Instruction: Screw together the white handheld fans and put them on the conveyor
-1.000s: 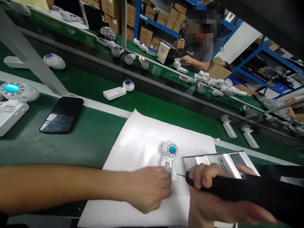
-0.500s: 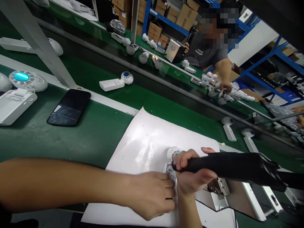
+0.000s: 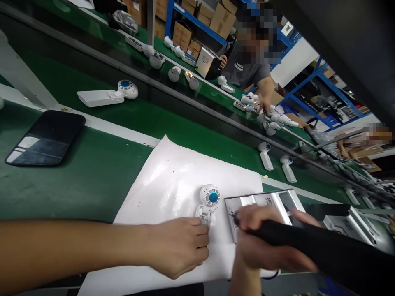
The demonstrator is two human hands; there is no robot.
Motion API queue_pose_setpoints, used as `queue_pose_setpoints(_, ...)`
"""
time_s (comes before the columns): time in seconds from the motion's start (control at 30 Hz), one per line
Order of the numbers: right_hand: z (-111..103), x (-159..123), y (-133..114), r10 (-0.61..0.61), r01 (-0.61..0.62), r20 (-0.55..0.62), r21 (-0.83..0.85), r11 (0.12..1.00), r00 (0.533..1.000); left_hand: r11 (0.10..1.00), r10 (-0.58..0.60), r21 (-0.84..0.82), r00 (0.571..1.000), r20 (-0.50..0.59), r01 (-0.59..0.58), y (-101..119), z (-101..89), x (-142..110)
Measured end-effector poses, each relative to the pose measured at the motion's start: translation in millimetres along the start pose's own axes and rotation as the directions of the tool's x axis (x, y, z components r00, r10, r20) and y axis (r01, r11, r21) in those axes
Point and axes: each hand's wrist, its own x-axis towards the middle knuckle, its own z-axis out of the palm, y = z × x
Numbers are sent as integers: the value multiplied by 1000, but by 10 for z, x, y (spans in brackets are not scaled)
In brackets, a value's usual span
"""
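Note:
My left hand (image 3: 182, 246) is closed around the lower part of a white device (image 3: 210, 196) with a round, slotted head and a blue centre. Its hinged body sits open on a white sheet (image 3: 154, 205), and the fingers hide the lower end. My right hand (image 3: 262, 242), partly smeared by motion, is wrapped round a thick black electric screwdriver (image 3: 311, 246). The driver's tip points left, over the near side of a silver metal box (image 3: 279, 201) with printed lettering. A gap separates the tip from the white device.
A black phone (image 3: 46, 135) lies on the green bench at left. Similar white devices rest on the green belt, one (image 3: 108, 95) at left and two (image 3: 266, 156) at right. Across the line, a co-worker (image 3: 247, 70) handles parts beside another metal box (image 3: 207, 62).
My right hand has drawn the screwdriver away from the white device, right and over the metal box. My left hand still holds the device. The whole view has shifted rightward.

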Motion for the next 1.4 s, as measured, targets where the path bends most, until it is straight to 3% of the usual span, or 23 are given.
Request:
queue_pose_setpoints(0.1,-363,200,-22,-133,106,-104,-231,967,986,1000,-5,-8,1000,-4,5,4,10,-11)
queue_pose_setpoints(0.23,-561,250,52,-181,129,-159,-290,948,970,1000,-16,21,1000,-14,16,17,23,-7)
queue_pose_setpoints(0.33,-461,173,-30,-99,54,-159,-265,963,982,999,-10,30,1000,-5,10,19,17,3)
queue_pose_setpoints(0.47,-171,42,-134,97,-104,-70,-98,990,993,1000,-4,28,1000,26,3,10,7,9)
queue_pose_setpoints(0.63,98,-60,74,238,-239,33,67,969,971,1000,-1,18,1000,31,0,6,32,3)
queue_pose_setpoints(0.87,150,-165,257,318,-322,55,89,943,947,1000,3,25,1000,17,-3,13,70,-1)
queue_pose_setpoints(1.1,180,-245,333,342,-345,42,112,932,939,981,-55,185,998,-37,61,52,26,20)
queue_pose_setpoints(1.23,155,-239,298,315,-323,77,139,936,946,932,-170,309,981,-91,190,161,59,-25)
queue_pose_setpoints(1.33,72,-204,125,207,-211,38,168,963,978,881,-300,352,948,-104,317,138,19,-126)
queue_pose_setpoints(1.4,-25,-166,-15,114,-107,-41,149,983,993,834,-387,391,918,-89,389,-62,-123,-215)
